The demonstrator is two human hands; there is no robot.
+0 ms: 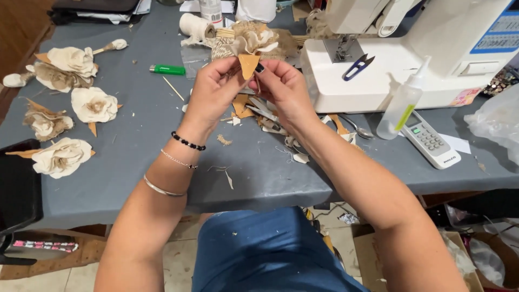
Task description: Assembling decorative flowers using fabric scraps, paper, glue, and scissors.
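Tan paper leaf (248, 64) tip-down, axis vertical, pinched between both hands' fingers (232, 67).

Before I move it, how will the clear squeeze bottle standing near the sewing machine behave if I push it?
The squeeze bottle looks tall and narrow and stands tilted against the sewing machine, so a push would probably tip it. It seems to be thin plastic, mostly empty, so likely light and soft to squeeze. Once down, its round body may roll on the grey table.

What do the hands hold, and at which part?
Both hands, left and right, pinch the tan pointed leaf piece under a cream fabric flower.
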